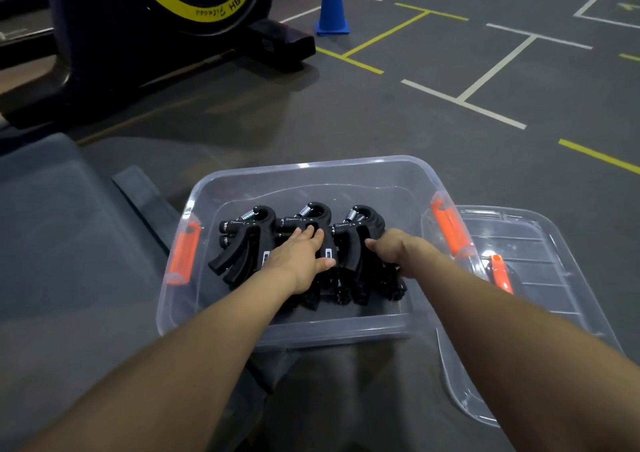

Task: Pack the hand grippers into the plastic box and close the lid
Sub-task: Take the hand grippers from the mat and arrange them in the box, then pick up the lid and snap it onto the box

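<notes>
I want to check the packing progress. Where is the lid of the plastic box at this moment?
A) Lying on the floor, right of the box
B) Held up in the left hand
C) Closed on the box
A: the clear lid lies flat beside the open plastic box, on its right.

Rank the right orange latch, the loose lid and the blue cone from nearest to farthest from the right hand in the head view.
From the right hand:
1. Right orange latch, just right of it on the box rim.
2. Loose lid, farther right, beside the box.
3. Blue cone, far ahead on the floor.
</notes>
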Motion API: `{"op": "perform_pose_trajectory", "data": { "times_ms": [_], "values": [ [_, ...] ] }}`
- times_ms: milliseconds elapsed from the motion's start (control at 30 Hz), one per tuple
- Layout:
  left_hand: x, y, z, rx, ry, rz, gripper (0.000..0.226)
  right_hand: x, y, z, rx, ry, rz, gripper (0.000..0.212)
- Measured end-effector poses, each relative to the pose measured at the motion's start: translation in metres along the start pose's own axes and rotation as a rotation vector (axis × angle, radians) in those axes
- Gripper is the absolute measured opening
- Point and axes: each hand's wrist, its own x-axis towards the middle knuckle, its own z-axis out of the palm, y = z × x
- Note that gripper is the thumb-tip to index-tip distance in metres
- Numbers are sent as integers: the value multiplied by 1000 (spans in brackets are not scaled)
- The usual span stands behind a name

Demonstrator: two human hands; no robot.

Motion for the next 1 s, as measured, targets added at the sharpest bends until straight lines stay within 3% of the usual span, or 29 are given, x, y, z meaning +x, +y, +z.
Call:
{"op": "perform_pose_trajectory", "data": {
  "times_ms": [133, 300, 567, 1000],
  "values": [
    [1, 0, 0, 13, -12, 1, 65, -8, -3, -2, -29, -3, 10, 50],
    [-5, 4, -5, 46, -10, -3, 64, -25, -7, -8, -99, 85, -107, 41],
    [-53, 54, -41, -15, 262, 12, 41, -97, -12, -50, -55, 309, -298, 54],
    [-160, 159, -51, -67, 341, 203, 41, -241, 51, -114, -7, 506, -279, 49]
  ]
}}
